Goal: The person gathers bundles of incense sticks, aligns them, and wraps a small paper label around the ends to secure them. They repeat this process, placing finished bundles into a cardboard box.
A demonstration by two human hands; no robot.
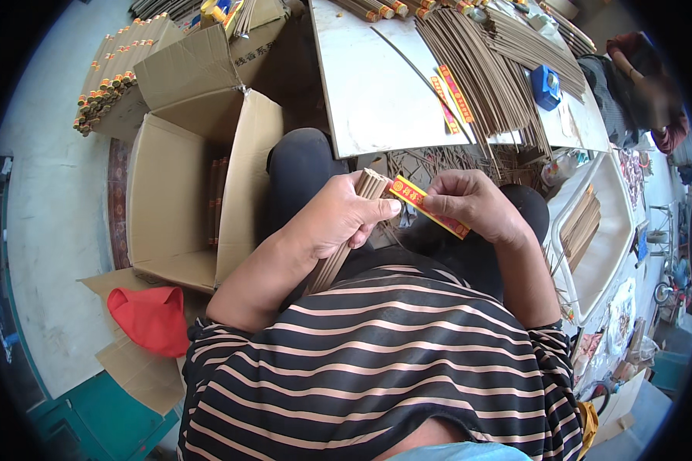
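My left hand is wrapped round a bundle of brown incense sticks, whose upper ends stick out above the fist and whose lower part leans against my striped shirt. Between the thumb and fingers of my right hand is a yellow-and-red paper label. The label's left end reaches the left thumb, close beside the bundle; whether it touches the sticks I cannot tell. Both hands are above my lap. More such labels lie on the white table in front, against a spread of loose sticks.
An open cardboard box with some bundles inside stands at my left, near a red cloth item. Labelled bundles are stacked behind it. A blue tape dispenser sits on the table. At right are a white tub and another person.
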